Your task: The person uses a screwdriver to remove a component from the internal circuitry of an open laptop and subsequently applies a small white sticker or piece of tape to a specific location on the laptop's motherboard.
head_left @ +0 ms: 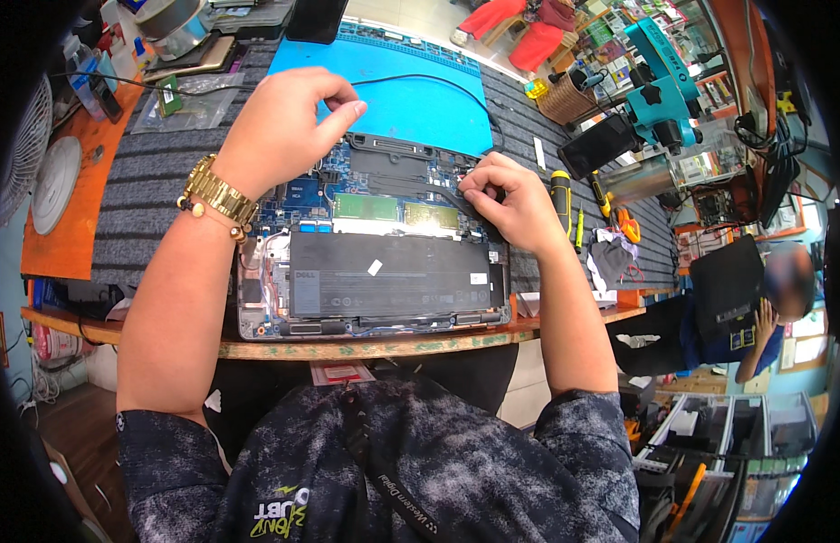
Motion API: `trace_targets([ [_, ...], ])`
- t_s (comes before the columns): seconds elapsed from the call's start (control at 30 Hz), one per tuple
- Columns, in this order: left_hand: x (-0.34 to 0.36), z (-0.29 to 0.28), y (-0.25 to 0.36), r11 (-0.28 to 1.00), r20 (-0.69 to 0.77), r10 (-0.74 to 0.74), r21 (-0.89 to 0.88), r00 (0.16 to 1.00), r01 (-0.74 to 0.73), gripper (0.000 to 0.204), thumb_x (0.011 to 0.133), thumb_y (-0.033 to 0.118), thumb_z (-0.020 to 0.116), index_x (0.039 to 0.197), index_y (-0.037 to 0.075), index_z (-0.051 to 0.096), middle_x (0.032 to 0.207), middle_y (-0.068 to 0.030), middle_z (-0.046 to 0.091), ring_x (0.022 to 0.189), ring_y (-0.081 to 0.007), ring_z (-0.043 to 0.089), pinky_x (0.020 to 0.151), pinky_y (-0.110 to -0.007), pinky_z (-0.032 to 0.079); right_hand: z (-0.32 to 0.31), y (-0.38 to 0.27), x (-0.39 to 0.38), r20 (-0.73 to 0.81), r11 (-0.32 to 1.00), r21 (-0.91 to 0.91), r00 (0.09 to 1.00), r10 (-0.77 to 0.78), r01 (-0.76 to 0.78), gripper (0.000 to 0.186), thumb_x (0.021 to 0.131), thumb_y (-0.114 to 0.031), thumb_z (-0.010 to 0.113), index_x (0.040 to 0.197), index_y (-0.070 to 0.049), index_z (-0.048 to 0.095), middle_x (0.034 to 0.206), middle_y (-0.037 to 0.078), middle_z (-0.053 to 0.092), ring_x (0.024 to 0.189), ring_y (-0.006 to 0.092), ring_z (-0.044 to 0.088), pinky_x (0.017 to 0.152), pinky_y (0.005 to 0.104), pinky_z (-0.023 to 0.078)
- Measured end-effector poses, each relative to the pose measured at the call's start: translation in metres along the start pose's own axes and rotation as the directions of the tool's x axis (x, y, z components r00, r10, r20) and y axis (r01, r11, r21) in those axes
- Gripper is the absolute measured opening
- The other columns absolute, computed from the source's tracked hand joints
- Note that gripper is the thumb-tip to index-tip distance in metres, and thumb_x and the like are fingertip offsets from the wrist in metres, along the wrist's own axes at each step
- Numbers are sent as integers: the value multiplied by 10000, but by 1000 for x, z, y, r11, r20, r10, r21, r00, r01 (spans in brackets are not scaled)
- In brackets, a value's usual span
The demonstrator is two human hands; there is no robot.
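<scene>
My right hand point(510, 204) is pinched shut on a small dark part at the right edge of the opened laptop point(375, 244), which lies back-cover-off on the grey ribbed mat point(148, 199) at the near edge of the bench, its black battery point(388, 276) toward me. My left hand point(284, 127) hovers over the board's upper left with fingertips drawn together, and I cannot tell if anything is between them. I judge the board fragile and the ribbon bits thin and floppy, so hold the stiff chassis edges, light pinch only on connectors, never on chips
</scene>
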State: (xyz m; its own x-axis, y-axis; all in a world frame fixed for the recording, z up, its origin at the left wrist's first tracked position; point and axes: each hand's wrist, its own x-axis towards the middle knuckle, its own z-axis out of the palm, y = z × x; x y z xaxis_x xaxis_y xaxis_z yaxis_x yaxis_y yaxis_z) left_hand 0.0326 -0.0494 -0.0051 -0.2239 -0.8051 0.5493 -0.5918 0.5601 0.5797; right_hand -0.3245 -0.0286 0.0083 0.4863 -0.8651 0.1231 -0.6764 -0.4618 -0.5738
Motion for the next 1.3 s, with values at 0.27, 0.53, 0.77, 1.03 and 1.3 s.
trace_targets([
  [0.27, 1, -2, -7, 999, -20, -36, 13, 999, 36, 284, 1020, 303, 769, 1023, 27, 840, 980, -143, 807, 868, -315, 735, 804, -434, 587, 1, -2, 2, 1, 999, 6, 1000, 31, -31, 125, 941, -56, 834, 1057, -9, 823, 961, 52, 720, 817, 142, 700, 757, 306, 562],
  [0.53, 0, -1, -7, 999, -9, -16, 40, 1000, 16, 291, 1026, 306, 760, 1020, 26, 838, 973, -145, 802, 869, -322, 736, 802, -439, 585, 3, -3, 3, -21, 993, -43, 993, -112, 111, 98, 950, -17, 830, 1041, -14, 794, 946, 35, 686, 806, 137, 638, 734, 298, 531],
  [0.77, 0, -1, -9, 999, -5, 15, 52, 1000, -15, 268, 1033, 273, 763, 1045, 12, 826, 983, -124, 802, 838, -261, 703, 769, -392, 567, 0, -9, 2, 12, 962, -191, 981, -194, 193, 131, 923, -41, 822, 1040, 10, 794, 996, 125, 716, 899, 338, 748, 821, 410, 606],
  [1.03, 1, -1, -7, 998, -10, -16, 55, 1000, 16, 294, 1024, 309, 761, 1014, 26, 840, 971, -147, 801, 893, -325, 738, 820, -445, 584, 12, -3, -4, -108, 976, -160, 980, -166, 148, 101, 930, -47, 824, 1024, -13, 804, 1002, 109, 731, 914, 323, 749, 828, 402, 604],
  [1.3, 2, -4, -11, 999, -9, -11, 51, 1000, 11, 277, 1045, 264, 764, 1036, -11, 799, 942, -114, 785, 790, -220, 687, 739, -362, 559, 6, 0, -4, -75, 999, -11, 996, -46, 46, 90, 940, -27, 834, 1023, -18, 801, 964, 51, 715, 828, 164, 665, 761, 307, 545],
])
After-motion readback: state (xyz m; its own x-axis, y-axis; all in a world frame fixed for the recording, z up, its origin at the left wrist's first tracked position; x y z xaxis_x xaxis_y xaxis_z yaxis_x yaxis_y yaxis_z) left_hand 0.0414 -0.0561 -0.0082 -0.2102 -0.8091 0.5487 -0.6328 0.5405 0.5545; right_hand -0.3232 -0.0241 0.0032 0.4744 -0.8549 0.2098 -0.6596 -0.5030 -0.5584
